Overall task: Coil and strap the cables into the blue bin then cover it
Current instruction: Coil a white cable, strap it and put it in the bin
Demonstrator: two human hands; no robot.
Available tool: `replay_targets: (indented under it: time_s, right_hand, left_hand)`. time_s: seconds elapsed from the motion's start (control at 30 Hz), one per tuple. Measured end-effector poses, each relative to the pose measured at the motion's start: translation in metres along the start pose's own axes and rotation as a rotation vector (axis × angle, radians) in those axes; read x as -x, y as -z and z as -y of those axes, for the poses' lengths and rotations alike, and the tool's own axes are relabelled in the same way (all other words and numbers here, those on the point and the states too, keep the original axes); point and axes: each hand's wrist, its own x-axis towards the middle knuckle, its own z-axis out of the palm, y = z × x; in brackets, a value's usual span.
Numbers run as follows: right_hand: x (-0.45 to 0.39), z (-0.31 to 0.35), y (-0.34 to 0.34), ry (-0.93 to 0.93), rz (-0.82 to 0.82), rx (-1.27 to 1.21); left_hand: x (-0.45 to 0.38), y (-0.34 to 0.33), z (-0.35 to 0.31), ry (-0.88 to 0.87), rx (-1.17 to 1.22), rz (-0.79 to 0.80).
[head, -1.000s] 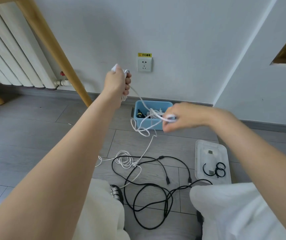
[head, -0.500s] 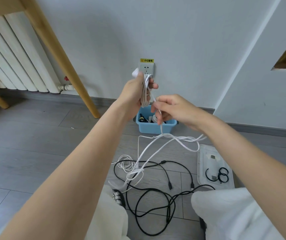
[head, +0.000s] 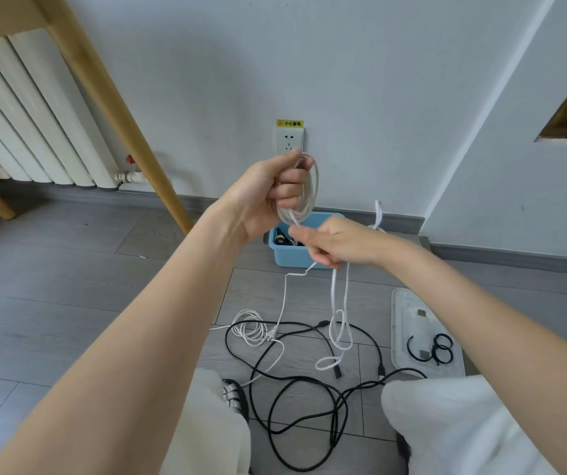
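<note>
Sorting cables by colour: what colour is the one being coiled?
White cable, held in the left hand; head view.

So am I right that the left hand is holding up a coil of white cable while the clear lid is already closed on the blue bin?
Not quite. The head view shows the left hand gripping the coil of white cable, but the clear lid lies on the floor to the right, with black straps on it. The blue bin is still uncovered.
</note>
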Motion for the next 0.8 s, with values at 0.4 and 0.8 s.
replay_targets:
  time_s: [0.4, 0.8]
  right_hand:
    - [-0.009, -0.034, 0.037, -0.018, -0.320, 0.293]
    - [-0.012, -0.002, 0.033, 0.002, -0.327, 0.146]
  left_hand:
    - [0.026, 0.010, 0.000, 0.427, -0.398, 0.331]
    - [0.004, 0.013, 0.023, 0.531, -0.706, -0.323]
